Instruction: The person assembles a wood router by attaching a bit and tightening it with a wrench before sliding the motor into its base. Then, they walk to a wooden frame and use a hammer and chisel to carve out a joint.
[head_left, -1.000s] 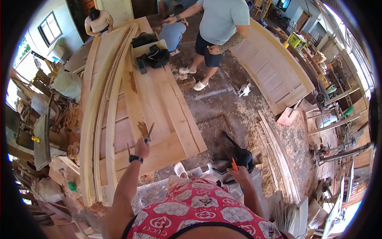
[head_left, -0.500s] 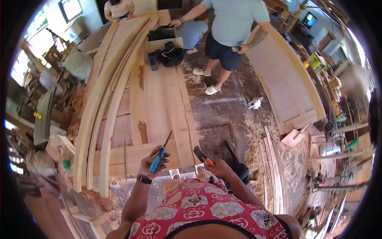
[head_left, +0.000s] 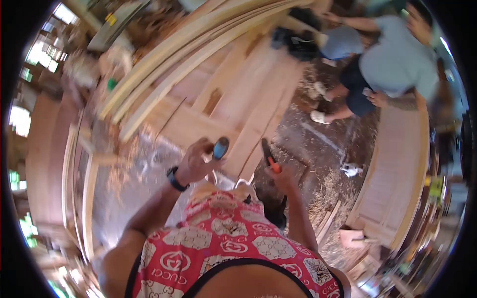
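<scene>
My left hand (head_left: pixel 195 163), with a dark band at the wrist, grips a blue-and-black-handled tool (head_left: pixel 221 148). The handle points almost end-on toward the camera, so its thin dark blade is hidden now. To the right, my right hand (head_left: pixel 284 179) is closed round a black-and-orange tool (head_left: pixel 270 155). Its black end points up and away from me, and its lower part is covered by the fingers. Both hands are in front of my body, near the close end of a large wooden panel (head_left: pixel 238 107).
Long curved boards (head_left: pixel 184 69) lie across the panel. Black bags (head_left: pixel 302 47) rest at its far end. A person (head_left: pixel 395 59) stands beyond, near another crouching person (head_left: pixel 343 42). At right lies another panel (head_left: pixel 395 164). A small white animal (head_left: pixel 351 170) is on the shavings-strewn floor.
The view has swung left, so the panel and people appear shifted right and tilted. The blue-handled tool has turned from showing its side and blade to nearly end-on. Both hands keep their tools.
</scene>
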Demonstrator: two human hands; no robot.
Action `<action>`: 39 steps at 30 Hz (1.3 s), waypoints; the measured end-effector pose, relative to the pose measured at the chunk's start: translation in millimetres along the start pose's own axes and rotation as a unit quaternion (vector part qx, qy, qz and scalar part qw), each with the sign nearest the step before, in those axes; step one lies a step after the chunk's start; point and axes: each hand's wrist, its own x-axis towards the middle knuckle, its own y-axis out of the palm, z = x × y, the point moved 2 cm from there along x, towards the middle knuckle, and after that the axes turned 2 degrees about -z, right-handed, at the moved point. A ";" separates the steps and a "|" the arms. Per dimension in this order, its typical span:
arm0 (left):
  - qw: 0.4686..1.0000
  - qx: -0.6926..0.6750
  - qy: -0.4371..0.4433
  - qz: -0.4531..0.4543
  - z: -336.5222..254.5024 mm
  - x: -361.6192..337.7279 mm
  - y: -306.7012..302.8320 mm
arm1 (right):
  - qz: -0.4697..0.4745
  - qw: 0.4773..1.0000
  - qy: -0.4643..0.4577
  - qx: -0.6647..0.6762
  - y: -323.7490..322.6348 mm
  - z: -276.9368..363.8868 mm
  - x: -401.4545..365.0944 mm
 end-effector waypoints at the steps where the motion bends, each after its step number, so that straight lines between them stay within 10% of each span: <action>1: 0.999 0.000 0.000 -0.037 -5.9 -6.8 -6.2 | 0.037 0.999 -0.010 -0.014 6.3 -4.9 -3.5; 3: 0.985 -0.082 -0.147 -0.040 -4.6 -34.3 -13.6 | 0.023 0.945 -0.027 0.326 13.2 -2.4 -1.2; 8: 0.936 -0.102 -0.331 -0.057 32.2 -102.5 -16.7 | 0.031 0.918 -0.079 0.388 26.9 70.9 -24.5; 13: 0.930 -0.112 -0.341 -0.072 63.2 -188.5 -37.4 | 0.142 0.857 0.036 0.494 105.3 -14.9 11.8; 15: 0.919 -0.165 -0.325 -0.152 68.6 -215.5 -53.0 | 0.070 0.955 -0.200 0.207 128.1 33.5 -0.1; 16: 0.914 -0.151 -0.333 -0.173 100.9 -248.6 -50.8 | 0.103 0.964 -0.060 0.236 123.3 95.7 -18.1; 17: 0.915 -0.149 -0.338 -0.163 112.0 -267.1 -62.3 | 0.049 0.951 -0.179 0.248 125.5 145.5 -30.8; 28: 0.852 -0.177 -0.300 -0.391 230.7 -354.1 -197.6 | 0.073 0.943 -0.167 0.277 204.5 275.8 -27.8; 31: 0.830 -0.173 -0.330 -0.415 263.4 -362.3 -199.0 | 0.265 0.899 -0.099 0.333 208.3 251.7 -20.5; 32: 0.836 -0.152 -0.422 -0.316 275.2 -366.2 -200.1 | 0.463 0.682 -0.138 0.550 221.4 227.7 -1.3; 33: 0.845 -0.110 -0.435 -0.292 248.2 -350.3 -217.0 | 0.329 0.830 -0.125 0.433 216.2 279.8 -34.1; 34: 0.859 -0.012 -0.396 -0.324 211.4 -337.2 -239.0 | 0.280 0.788 -0.128 0.533 234.6 187.6 27.9; 35: 0.851 -0.064 -0.433 -0.290 207.6 -343.6 -240.1 | 0.124 0.916 -0.121 0.361 241.3 248.6 -8.7; 39: 0.852 0.001 -0.423 -0.308 153.7 -354.8 -207.4 | 0.291 0.876 -0.115 0.366 263.2 277.6 -0.1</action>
